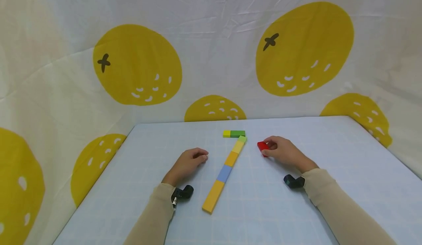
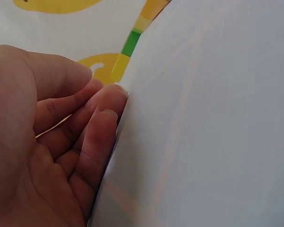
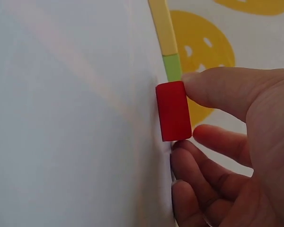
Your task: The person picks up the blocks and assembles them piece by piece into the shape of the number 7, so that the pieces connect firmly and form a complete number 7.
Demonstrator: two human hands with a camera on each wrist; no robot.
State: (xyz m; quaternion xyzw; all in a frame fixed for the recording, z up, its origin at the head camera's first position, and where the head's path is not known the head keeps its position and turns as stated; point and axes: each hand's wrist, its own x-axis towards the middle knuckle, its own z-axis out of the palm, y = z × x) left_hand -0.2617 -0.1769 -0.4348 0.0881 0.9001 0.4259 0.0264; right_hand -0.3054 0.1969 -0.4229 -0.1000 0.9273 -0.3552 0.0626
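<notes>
My right hand pinches a red rectangular block between thumb and index finger, at the table surface. To its left, a slanting line of blocks runs end to end: a long orange block nearest me, then a blue block, a shorter orange block, a pale yellow block and a light green block. My left hand rests on the table left of this line, fingers loosely curled around nothing; the left wrist view shows its bare palm.
Past the far end of the line, a green block and a small yellow block lie end to end. A pale checked cloth covers the table. Behind it hangs a white curtain with large yellow fruit prints.
</notes>
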